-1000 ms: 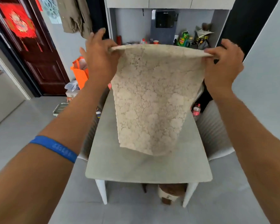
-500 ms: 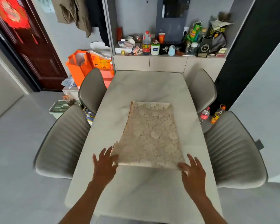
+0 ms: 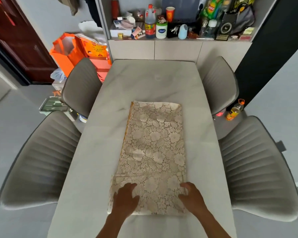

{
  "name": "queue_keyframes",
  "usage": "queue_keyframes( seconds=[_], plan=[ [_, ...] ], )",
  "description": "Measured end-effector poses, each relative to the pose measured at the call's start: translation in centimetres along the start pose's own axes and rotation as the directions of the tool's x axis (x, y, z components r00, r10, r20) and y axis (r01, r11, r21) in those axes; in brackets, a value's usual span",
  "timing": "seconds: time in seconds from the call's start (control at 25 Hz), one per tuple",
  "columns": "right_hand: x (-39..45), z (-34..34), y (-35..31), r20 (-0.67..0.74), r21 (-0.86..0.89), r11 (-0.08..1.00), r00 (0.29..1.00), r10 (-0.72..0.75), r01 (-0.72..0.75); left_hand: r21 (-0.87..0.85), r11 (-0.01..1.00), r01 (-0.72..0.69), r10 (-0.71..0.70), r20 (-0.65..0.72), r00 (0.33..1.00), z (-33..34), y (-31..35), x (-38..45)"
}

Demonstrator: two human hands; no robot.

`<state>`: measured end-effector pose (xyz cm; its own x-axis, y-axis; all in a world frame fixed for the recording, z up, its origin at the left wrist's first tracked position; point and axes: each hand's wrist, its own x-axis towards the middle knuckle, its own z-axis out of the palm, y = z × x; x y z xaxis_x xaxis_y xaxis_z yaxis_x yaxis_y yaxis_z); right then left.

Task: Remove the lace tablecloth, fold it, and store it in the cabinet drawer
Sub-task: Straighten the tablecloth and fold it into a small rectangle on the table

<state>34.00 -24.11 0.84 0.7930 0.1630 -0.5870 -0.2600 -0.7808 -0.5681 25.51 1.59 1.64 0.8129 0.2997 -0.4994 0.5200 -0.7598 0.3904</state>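
Observation:
The beige lace tablecloth [image 3: 155, 148] lies on the pale marble table [image 3: 144, 79] as a long folded strip running away from me. A fold line crosses it near my end. My left hand [image 3: 126, 198] rests on the near left part of the cloth with its fingers spread. At the cloth's near right edge sits my right hand [image 3: 191, 196], fingers bent down onto the lace. The cabinet drawers [image 3: 177, 48] are shut, just beyond the table's far end.
Four grey padded chairs surround the table, such as the near left chair [image 3: 36, 158] and the near right chair [image 3: 260, 169]. The cabinet shelf [image 3: 162, 28] is crowded with bottles and packets. Orange bags [image 3: 70, 50] stand at the left, and bottles [image 3: 234, 110] on the floor at the right.
A second ago both hands held the cloth hanging in the air. It now lies flat on the table, and my hands have moved from its near corners onto its near end.

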Motion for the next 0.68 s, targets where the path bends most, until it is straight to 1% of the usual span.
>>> queue_keyframes(
  seconds=[0.08, 0.16, 0.28, 0.36, 0.44, 0.52, 0.6, 0.68],
  plan=[
    [-0.6, -0.9, -0.6, -0.029, 0.057, 0.998, 0.999, -0.017, 0.019, -0.068, 0.995, -0.078, 0.073, -0.061, 0.995, -0.4, 2.7, 1.3],
    [-1.0, -2.6, -1.5, -0.079, 0.093, 0.993, 0.995, -0.064, 0.071, -0.139, 0.976, -0.170, 0.148, -0.153, 0.977, -0.9, 5.9, 2.1],
    [-1.5, -6.1, -3.8, -0.182, 0.135, 0.969, 0.967, -0.180, 0.206, -0.240, 0.921, -0.305, 0.231, -0.293, 0.928, -2.4, 11.1, 1.8],
    [-1.7, -8.9, -4.8, -0.221, 0.181, 0.942, 0.945, -0.241, 0.283, -0.241, 0.896, -0.372, 0.276, -0.353, 0.894, -3.1, 14.3, 1.2],
    [-1.9, -11.5, -4.6, -0.232, 0.232, 0.917, 0.934, -0.271, 0.324, -0.248, 0.887, -0.389, 0.273, -0.397, 0.876, -2.7, 16.7, 0.8],
    [-2.6, -14.8, -2.8, -0.227, 0.288, 0.882, 0.921, -0.316, 0.374, -0.266, 0.876, -0.403, 0.262, -0.438, 0.860, -1.4, 20.1, 0.1],
    [-3.3, -19.2, 0.4, -0.254, 0.347, 0.832, 0.898, -0.360, 0.432, -0.262, 0.876, -0.405, 0.247, -0.477, 0.844, 1.0, 25.1, -0.7],
    [-4.2, -24.7, 4.4, -0.271, 0.369, 0.803, 0.881, -0.388, 0.468, -0.274, 0.883, -0.382, 0.200, -0.516, 0.833, 3.7, 31.5, -1.8]
  ],
)
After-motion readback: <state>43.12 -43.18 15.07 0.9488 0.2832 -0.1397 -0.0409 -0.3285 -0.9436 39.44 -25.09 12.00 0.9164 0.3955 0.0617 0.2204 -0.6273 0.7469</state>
